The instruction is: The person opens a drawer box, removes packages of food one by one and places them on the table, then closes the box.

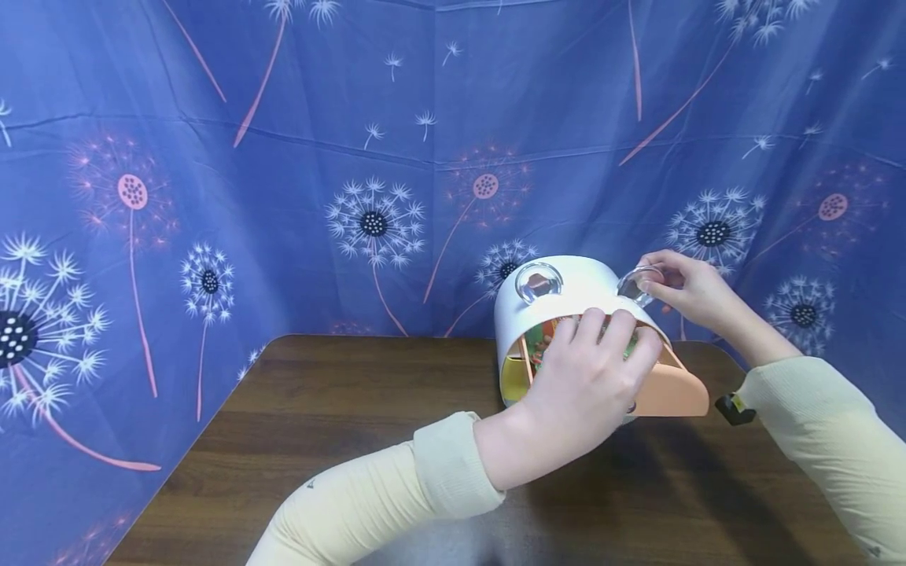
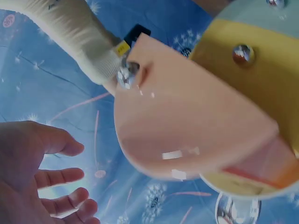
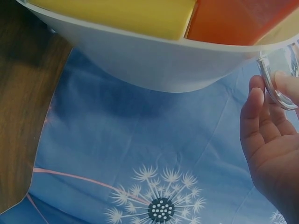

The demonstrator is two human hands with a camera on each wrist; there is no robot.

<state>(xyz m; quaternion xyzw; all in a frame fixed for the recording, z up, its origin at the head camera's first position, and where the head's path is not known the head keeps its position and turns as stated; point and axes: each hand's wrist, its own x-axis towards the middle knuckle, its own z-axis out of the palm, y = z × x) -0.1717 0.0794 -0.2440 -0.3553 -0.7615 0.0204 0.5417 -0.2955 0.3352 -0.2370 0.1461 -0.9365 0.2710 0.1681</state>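
A white rounded drawer box [image 1: 583,277] stands toward the right of the table, with two clear round ear-like pieces on top. Between thumb and fingers, my right hand [image 1: 690,295] pinches the right clear ear piece [image 3: 267,77]. The peach drawer [image 1: 672,393] is pulled out, and its front bears a silver knob [image 2: 127,74]. My left hand [image 1: 587,385] is in front of the opening in the head view, hiding part of the drawer. In the left wrist view its fingers are spread and slightly bent, holding nothing. Colourful contents [image 1: 535,339] show inside, too covered to identify.
Below the peach drawer is a yellow drawer [image 1: 515,381]; a grey-green drawer [image 2: 280,25] shows beside it in the left wrist view. The left clear ear piece [image 1: 539,281] is untouched. Blue dandelion-print cloth [image 1: 297,196] hangs behind the brown wooden table [image 1: 318,409].
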